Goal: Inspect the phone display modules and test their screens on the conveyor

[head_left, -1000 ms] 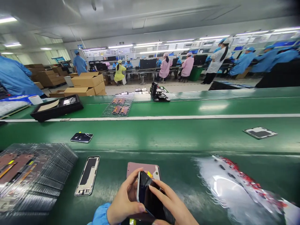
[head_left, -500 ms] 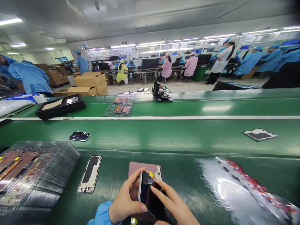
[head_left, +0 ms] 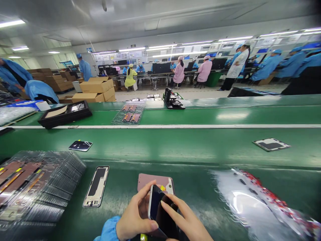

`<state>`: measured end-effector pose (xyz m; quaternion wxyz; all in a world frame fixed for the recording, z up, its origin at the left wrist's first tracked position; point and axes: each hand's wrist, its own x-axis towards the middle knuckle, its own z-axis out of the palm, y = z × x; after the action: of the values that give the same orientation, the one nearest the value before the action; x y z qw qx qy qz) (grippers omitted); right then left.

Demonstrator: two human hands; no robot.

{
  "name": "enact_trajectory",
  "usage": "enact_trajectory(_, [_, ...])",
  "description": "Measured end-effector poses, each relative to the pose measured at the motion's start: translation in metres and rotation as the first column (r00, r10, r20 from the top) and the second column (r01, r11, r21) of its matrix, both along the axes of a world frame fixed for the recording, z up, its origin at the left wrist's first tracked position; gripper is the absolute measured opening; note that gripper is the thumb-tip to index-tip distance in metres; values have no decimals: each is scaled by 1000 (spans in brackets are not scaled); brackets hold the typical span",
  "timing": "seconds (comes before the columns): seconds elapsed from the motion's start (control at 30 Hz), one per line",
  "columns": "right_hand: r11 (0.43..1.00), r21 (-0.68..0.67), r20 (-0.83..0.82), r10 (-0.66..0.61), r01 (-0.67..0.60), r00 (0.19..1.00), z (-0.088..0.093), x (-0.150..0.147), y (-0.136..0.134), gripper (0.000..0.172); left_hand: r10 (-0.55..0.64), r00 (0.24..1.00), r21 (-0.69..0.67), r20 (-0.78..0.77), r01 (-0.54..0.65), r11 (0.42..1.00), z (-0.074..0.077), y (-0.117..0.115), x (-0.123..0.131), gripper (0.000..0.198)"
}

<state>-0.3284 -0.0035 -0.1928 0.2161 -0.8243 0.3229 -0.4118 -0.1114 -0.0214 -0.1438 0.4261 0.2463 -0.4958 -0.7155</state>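
Note:
A phone (head_left: pixel 163 212) with a silver edge and a dark, glossy face is held tilted between my two hands, low in the middle of the view. My left hand (head_left: pixel 136 214) grips its left side, the thumb on the near edge and the fingers behind. Fingers of my right hand (head_left: pixel 187 217) lie on the dark face, and its thumb is partly cut off at the bottom. Just beyond the hands, a pinkish phone screen panel (head_left: pixel 152 180) with a yellow tab rests on the bench, partly covered. A white phone frame (head_left: pixel 96 186) lies to the left.
Stacked clear trays (head_left: pixel 42 187) holding panels stand at left. Plastic film pieces with red tabs (head_left: pixel 260 201) lie at right. On the green conveyor (head_left: pixel 175 144) are a dark phone panel (head_left: pixel 80 145) and a phone frame (head_left: pixel 272 144). Co-workers sit and stand beyond.
The dark panel and the frame on the conveyor have shifted left. My hands keep almost the same hold on the phone. At the far left, a person in blue has moved.

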Motion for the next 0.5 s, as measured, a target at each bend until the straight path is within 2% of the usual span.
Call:
enact_trajectory(0.2, [999,-44,-22,-10,9,1000,2,0,1,80,10,1000,-49,1,-10,999,5,2,0,79])
enact_trajectory(0.5, [992,-121,-92,5,-16,996,9,-1,-2,80,-21,999,-84,33,23,996,4,5,5,82])
